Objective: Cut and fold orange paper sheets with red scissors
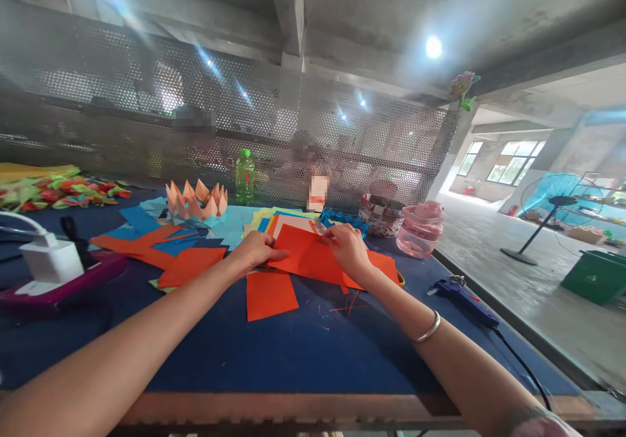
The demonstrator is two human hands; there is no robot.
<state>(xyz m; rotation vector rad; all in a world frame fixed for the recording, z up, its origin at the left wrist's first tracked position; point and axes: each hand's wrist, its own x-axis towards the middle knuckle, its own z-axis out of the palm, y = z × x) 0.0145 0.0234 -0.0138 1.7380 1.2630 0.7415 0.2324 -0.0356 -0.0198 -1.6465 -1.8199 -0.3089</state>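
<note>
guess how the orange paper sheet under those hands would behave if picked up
The orange paper sheet looks thin, so it should feel very light. Its crisp, flat edges suggest slight stiffness, but it would probably droop from one corner. Resting on another orange sheet, it would likely slide if pushed.

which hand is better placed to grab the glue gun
Right, probably: the right hand rests on the orange paper closer to the glue gun, which lies on that side, while the left hand is farther away.
</note>
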